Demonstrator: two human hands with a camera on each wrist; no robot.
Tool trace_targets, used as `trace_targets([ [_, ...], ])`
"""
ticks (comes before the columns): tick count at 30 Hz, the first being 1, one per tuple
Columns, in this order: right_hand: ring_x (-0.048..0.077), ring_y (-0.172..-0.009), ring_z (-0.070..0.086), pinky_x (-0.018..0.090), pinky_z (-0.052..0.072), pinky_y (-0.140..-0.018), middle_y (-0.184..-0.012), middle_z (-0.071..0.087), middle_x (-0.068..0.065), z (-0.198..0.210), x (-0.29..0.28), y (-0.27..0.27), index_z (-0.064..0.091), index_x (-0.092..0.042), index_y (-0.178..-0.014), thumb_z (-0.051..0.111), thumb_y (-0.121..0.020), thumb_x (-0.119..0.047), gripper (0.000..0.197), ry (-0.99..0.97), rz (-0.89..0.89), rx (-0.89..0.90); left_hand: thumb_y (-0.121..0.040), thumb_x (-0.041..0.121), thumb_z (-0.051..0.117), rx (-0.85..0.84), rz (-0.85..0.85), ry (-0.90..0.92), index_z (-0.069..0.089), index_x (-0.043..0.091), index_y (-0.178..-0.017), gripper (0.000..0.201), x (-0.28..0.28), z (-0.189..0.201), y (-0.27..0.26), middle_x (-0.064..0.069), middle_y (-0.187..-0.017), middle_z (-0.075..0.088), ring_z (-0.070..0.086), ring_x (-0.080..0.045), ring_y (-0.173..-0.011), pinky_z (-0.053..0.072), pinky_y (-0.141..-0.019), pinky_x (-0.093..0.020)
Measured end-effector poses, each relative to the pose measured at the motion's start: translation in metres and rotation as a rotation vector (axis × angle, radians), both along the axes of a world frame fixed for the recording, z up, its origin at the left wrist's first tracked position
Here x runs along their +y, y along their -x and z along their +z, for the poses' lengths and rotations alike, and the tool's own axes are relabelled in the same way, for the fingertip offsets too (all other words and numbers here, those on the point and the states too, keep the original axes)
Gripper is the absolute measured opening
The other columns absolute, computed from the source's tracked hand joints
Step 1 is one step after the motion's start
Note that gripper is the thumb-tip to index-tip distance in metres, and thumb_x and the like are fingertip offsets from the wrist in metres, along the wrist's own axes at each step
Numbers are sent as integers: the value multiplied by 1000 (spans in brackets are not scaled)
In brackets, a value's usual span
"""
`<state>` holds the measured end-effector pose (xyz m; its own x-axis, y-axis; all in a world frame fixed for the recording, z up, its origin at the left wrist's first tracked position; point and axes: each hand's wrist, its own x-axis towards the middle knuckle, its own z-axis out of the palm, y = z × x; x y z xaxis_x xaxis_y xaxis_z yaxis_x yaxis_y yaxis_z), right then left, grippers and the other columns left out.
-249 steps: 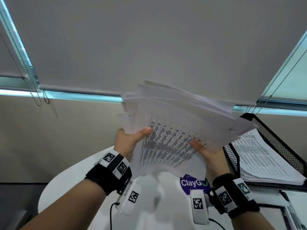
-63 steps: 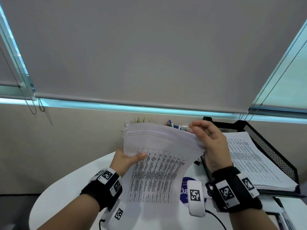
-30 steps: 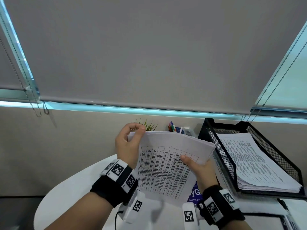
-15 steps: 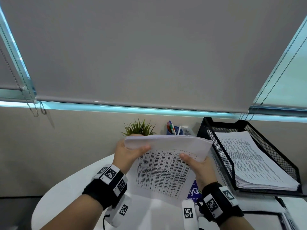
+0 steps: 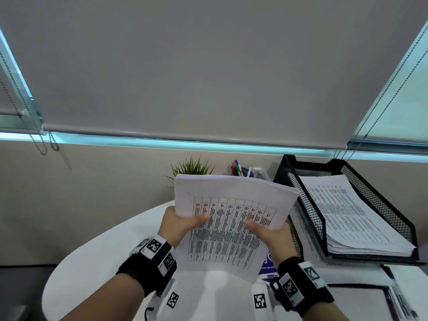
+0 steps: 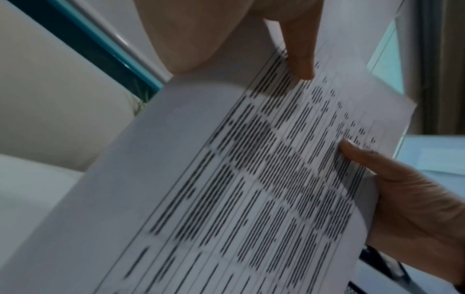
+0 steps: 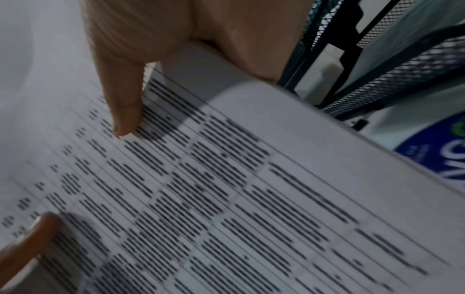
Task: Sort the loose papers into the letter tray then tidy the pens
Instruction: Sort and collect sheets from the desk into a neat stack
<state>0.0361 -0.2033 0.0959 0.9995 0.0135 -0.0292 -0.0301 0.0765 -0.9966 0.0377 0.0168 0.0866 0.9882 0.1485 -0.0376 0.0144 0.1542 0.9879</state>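
A squared-up stack of printed papers (image 5: 229, 218) (image 6: 226, 189) (image 7: 226, 199) stands tilted above the white table. My left hand (image 5: 185, 224) grips its left edge, thumb on the front sheet. My right hand (image 5: 266, 235) grips the right edge the same way, thumb on the print. The black mesh letter tray (image 5: 384, 205) stands just to the right of the stack and holds a pile of printed sheets (image 5: 347, 212). Several coloured pens (image 5: 237, 167) poke up from a holder behind the stack; the holder itself is hidden.
A small green plant (image 5: 192, 166) stands behind the stack at the wall. A blue round label (image 5: 268, 262) (image 7: 437, 155) lies on the white round table (image 5: 97, 253) under the papers. Another flat tray or folder (image 5: 359, 297) lies at the right front.
The fanned, loose sheets have been squared into one neat stack. In the last second both hands settled on the side edges and the stack rose slightly, still left of the tray.
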Motion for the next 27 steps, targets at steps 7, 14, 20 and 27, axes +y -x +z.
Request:
trace_targets([
  [7,5,-82,58,26,40,-86,-91,63,-8,-42,0,14,50,-30,-80,76,-72,-1,40,57,-10,167,-62,0,83,135,23,-69,69,16,-77,26,-4,-54,4,3,-72,74,71,-13,-76,55,-61,-17],
  [14,11,-85,60,23,45,-78,-86,64,-5,-49,-6,10,54,-22,-82,78,-74,-27,27,135,-61,231,-69,7,80,70,9,-159,69,18,-76,17,-7,-49,-2,13,-63,71,68,1,-63,50,-55,-9],
  [20,13,-109,59,35,39,-102,-112,65,-9,-63,-14,26,56,-26,-112,72,-80,-29,35,105,-78,194,-79,14,73,105,-77,-254,64,24,-81,14,-10,-59,6,13,-78,68,64,-6,-79,46,-67,-16],
  [27,20,-107,60,34,45,-94,-114,67,3,-96,-40,50,60,-7,-120,56,-93,-11,27,170,-231,259,-86,14,65,217,-207,-334,57,14,-111,26,-32,-85,16,-4,-105,63,59,-21,-100,45,-92,-31],
])
